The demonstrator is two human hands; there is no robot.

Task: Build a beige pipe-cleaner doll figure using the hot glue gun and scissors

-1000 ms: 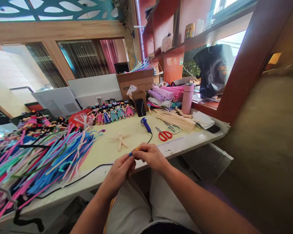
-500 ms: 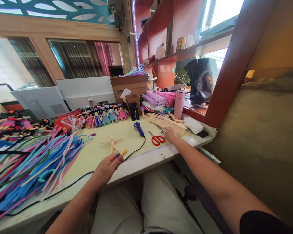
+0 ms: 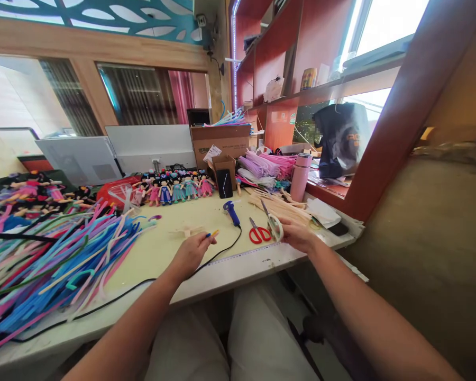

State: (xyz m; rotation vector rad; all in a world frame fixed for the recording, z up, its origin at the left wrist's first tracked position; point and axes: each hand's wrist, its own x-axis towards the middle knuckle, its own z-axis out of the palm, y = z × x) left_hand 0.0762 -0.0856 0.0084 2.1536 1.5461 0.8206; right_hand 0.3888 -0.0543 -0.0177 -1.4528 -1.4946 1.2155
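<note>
My left hand is closed in a pinch on a small blue and yellow piece, probably fuzzy stem, just above the table's front part. Partly behind that hand lies a beige figure of fuzzy stems with arms outstretched. My right hand grips pale-handled scissors by the handles, blades pointing up and away. Just left of them, red-handled scissors rest on the table. A blue glue gun lies between my hands, farther back.
Colourful fuzzy stems are heaped at left. Small dolls stand in a row at the back. Beige stems lie beyond my right hand, near a pink bottle. The black cord runs along the front, near a ruler strip.
My right hand has raised the pale-handled scissors from beside the red ones and drawn them nearer. My left hand still pinches the blue and yellow piece. The view has turned slightly left.
</note>
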